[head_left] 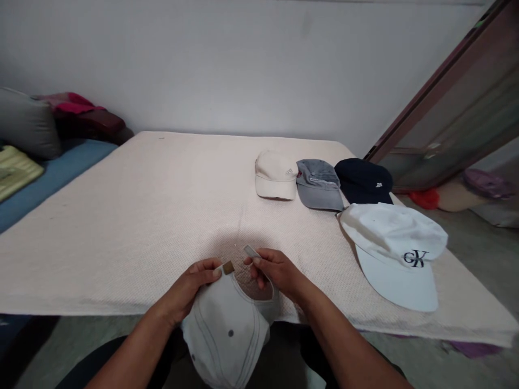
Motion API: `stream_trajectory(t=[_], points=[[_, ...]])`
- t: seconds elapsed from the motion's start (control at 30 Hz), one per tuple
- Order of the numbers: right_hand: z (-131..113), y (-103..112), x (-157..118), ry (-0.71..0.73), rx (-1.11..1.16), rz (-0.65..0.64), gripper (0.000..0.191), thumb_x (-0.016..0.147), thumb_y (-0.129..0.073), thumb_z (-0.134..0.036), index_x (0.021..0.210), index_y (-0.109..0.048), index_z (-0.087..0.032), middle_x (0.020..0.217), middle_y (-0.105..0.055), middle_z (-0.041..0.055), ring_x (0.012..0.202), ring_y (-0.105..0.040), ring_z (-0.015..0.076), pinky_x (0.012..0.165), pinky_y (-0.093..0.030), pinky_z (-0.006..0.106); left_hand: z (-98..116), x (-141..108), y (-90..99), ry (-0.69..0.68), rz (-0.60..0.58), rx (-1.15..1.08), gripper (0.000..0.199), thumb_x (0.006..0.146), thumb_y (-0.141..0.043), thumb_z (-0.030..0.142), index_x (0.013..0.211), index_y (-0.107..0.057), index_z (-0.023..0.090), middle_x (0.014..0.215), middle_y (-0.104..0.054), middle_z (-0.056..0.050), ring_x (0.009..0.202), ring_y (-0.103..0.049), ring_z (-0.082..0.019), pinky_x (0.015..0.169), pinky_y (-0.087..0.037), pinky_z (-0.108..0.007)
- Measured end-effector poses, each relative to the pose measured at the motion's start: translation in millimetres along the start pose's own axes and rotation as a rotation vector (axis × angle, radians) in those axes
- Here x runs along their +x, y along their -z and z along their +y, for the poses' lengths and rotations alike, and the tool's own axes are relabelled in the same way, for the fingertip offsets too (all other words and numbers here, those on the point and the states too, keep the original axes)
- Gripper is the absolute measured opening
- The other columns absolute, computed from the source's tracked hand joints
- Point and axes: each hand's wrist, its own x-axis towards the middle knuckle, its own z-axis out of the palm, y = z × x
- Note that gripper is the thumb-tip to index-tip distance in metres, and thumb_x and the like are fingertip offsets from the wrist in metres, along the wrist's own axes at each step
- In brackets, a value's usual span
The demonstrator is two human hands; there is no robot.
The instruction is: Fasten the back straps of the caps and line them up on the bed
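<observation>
A light grey cap (227, 329) hangs at the near edge of the bed, its back opening facing up. My left hand (188, 289) pinches the cap's rim beside a small brown tab (228, 267). Across the opening, my right hand (275, 270) holds the end of the cap's strap (251, 252) between thumb and fingers. The strap end is apart from the brown tab.
On the pale bedspread (141, 216), a cream cap (275, 175), a grey-blue cap (319, 183) and a navy cap (365, 181) sit side by side. A larger white cap (399, 248) lies nearer on the right. A grey pillow (26, 124) is far left.
</observation>
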Motion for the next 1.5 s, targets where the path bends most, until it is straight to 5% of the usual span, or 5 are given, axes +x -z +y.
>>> stream_trajectory(t=[0.2,0.43,0.77,1.5], points=[[-8.9,-2.8,-3.9,-0.009,-0.029,-0.186,0.044,0.087,-0.046,-0.051,0.076,-0.064,-0.012,0.054,-0.045,-0.0035,0.042,-0.035,0.0046,0.04,-0.026,0.019,-2.9,1.0,-0.1,-0.008,0.012,0.106,0.011,0.073,-0.068,0.023,0.08,-0.066,0.015,0.066,-0.062,-0.001,0.055,-0.054,-0.011,0.054,-0.038,-0.022],[-2.6,-8.2,0.3,-0.042,-0.017,-0.334,0.039,0.084,-0.052,-0.05,0.083,-0.065,-0.012,0.054,-0.045,-0.0041,0.043,-0.035,0.0055,0.04,-0.026,0.019,-5.9,1.4,1.7,0.002,-0.024,0.028,0.017,0.07,-0.071,0.024,0.082,-0.067,0.014,0.07,-0.067,-0.004,0.058,-0.058,-0.014,0.058,-0.042,-0.024],[2.1,-8.7,3.7,-0.021,-0.066,-0.268,0.033,0.085,-0.054,-0.043,0.078,-0.063,-0.012,0.056,-0.047,-0.0029,0.044,-0.038,0.0051,0.039,-0.026,0.018,-9.7,2.2,3.7,-0.011,-0.089,-0.027,0.013,0.069,-0.073,0.023,0.076,-0.066,0.015,0.067,-0.067,-0.002,0.056,-0.058,-0.012,0.056,-0.042,-0.022],[0.3,-11.7,3.1,0.029,-0.119,-0.305,0.033,0.08,-0.06,-0.044,0.067,-0.057,-0.013,0.053,-0.044,-0.0042,0.045,-0.036,0.0049,0.04,-0.026,0.018,-11.6,4.2,-2.5,0.058,0.035,-0.023,0.014,0.065,-0.077,0.022,0.074,-0.068,0.015,0.06,-0.067,0.001,0.05,-0.058,-0.009,0.05,-0.041,-0.018]])
